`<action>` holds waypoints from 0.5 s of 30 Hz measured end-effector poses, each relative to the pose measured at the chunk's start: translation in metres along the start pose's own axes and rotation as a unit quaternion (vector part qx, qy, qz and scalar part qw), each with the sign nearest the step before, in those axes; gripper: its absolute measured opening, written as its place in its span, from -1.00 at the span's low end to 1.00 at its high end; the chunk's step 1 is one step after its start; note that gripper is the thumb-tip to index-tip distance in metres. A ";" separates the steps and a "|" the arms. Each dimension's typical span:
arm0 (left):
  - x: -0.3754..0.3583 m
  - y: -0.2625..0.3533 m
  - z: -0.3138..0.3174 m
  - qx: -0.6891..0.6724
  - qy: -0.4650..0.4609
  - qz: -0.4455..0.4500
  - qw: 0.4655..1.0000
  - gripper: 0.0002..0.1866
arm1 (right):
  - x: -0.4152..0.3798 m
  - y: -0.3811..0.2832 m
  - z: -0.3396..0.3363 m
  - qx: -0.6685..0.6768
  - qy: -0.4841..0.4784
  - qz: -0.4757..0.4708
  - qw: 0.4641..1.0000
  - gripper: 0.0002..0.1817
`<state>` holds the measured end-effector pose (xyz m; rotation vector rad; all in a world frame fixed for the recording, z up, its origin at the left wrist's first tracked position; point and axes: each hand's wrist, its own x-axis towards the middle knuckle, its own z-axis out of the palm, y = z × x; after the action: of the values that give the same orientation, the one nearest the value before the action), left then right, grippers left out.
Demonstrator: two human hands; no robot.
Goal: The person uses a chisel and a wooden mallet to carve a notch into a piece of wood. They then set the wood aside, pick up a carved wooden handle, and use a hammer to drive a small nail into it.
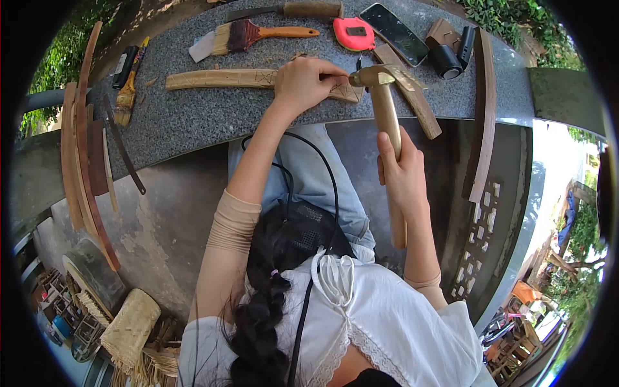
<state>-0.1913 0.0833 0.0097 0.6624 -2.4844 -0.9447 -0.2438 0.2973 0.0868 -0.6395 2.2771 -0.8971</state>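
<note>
My right hand (405, 169) is wrapped around the wooden handle of a hammer (385, 109), whose head is beside the fingertips of my left hand. My left hand (304, 84) rests over a pale, slightly curved wooden strip (219, 79) with pencil-like marks, lying along the front of the stone table. Its thumb and forefinger are pinched together close to the hammer head; whatever they hold is too small or hidden to make out. Another short wooden piece (412, 100) lies under the hammer head and sticks out over the table edge.
On the grey table (187, 119) lie a wide paintbrush (284, 31), a red tape measure (353, 34), a phone (394, 33), a wooden-handled blade (313, 9), a small brush (126, 97) and a thin metal strip (124, 145). Several wooden strips (82, 155) overhang left; another (482, 116) overhangs right.
</note>
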 end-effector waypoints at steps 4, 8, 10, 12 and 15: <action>-0.005 0.001 0.002 -0.014 -0.003 -0.013 1.000 -0.87 | -0.008 0.001 -0.006 0.044 0.011 0.040 0.998 -0.59; -0.004 0.003 0.002 -0.027 0.011 0.008 1.000 -0.87 | -0.008 0.018 -0.002 0.032 -0.003 0.049 0.998 -0.61; -0.002 0.000 0.004 -0.036 0.006 0.007 0.999 -0.87 | -0.007 0.023 0.003 0.038 -0.008 0.054 0.998 -0.61; 0.003 -0.008 0.008 -0.154 0.061 -0.003 0.986 -0.83 | -0.008 0.023 0.005 0.044 -0.006 0.056 0.997 -0.60; 0.004 -0.007 0.003 -0.145 0.049 0.015 0.988 -0.79 | -0.007 0.026 0.005 0.052 -0.009 0.048 0.997 -0.61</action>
<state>-0.1940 0.0781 0.0038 0.5594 -2.2049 -1.2013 -0.2413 0.3162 0.0677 -0.4878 2.2088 -0.9513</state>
